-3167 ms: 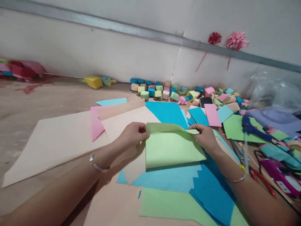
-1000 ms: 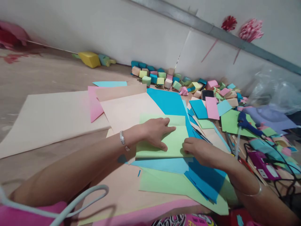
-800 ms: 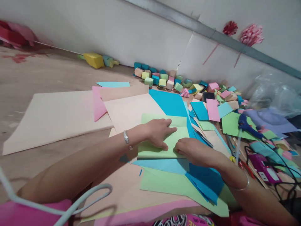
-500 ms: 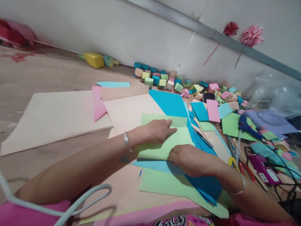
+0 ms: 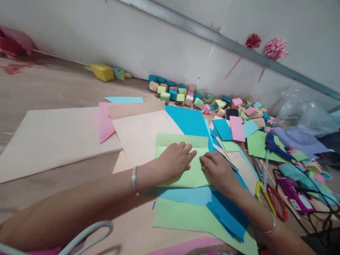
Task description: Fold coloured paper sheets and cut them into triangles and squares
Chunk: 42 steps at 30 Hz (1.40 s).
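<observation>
A light green sheet of paper, with its top strip folded over, lies across other coloured papers. On its middle rests my left hand, palm down, fingers slightly apart and stretched to the right. My right hand touches the right part of the same sheet, its fingertips apart and near those of my left hand. Under the green sheet shows a light blue paper. A stack of dark blue paper pieces and another light green sheet lie below my hands.
Scissors with yellow and red handles, a blue glue gun and a magenta power strip with black cords lie at the right. Rows of small paper boxes line the wall. A large cream sheet spreads left.
My right hand has moved up from the green sheet's lower edge to its right side. My left hand has shifted slightly down and its fingers have spread. The camera view has tilted slightly.
</observation>
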Motion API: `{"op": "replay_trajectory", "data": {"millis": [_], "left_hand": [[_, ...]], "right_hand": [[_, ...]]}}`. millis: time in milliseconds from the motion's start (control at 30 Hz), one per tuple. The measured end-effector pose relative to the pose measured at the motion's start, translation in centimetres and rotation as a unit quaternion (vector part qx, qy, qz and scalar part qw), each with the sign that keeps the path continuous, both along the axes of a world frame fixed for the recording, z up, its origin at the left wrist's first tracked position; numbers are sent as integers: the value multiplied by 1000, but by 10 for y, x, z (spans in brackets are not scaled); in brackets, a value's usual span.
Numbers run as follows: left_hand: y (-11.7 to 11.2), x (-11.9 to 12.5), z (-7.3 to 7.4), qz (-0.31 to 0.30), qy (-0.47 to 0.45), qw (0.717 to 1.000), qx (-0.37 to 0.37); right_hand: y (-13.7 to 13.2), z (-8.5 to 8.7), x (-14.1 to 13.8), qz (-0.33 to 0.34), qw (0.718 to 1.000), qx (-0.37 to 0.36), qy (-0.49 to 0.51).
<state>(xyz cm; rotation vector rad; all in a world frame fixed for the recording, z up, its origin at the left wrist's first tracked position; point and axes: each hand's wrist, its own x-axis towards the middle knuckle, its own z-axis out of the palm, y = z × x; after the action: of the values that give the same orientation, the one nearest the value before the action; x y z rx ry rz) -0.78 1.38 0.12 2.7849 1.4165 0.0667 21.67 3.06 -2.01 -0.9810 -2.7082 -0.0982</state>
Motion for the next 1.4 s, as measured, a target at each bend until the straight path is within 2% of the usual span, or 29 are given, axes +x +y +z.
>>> {"op": "replay_trajectory", "data": {"millis": [133, 267, 600, 767, 933, 1067, 1200, 1267, 1400], "left_hand": [[-23, 9, -3, 55, 20, 998, 8], [-37, 10, -1, 67, 34, 997, -8], [-39, 1, -15, 77, 10, 997, -24], [-37, 1, -12, 91, 0, 995, -36], [-34, -1, -11, 69, 20, 997, -30], [-30, -6, -21, 17, -9, 1000, -17], [-25, -11, -29, -8, -45, 998, -45], [-25, -12, -30, -7, -51, 997, -50], [-25, -12, -28, -12, -53, 997, -52]], "right_hand": [[-2, -7, 1, -5, 999, 48, -18], [-5, -10, 1, -16, 998, 58, -16], [-3, -7, -1, -28, 998, 48, -8], [-1, -8, -1, -32, 998, 54, -18], [-1, -9, 0, -30, 998, 51, -31], [-1, -10, 1, -35, 997, 50, -40], [-13, -5, -6, -56, 996, 68, -27], [-27, -1, -11, -21, 998, 60, -11], [-60, 5, -14, 85, 995, -16, -45]]}}
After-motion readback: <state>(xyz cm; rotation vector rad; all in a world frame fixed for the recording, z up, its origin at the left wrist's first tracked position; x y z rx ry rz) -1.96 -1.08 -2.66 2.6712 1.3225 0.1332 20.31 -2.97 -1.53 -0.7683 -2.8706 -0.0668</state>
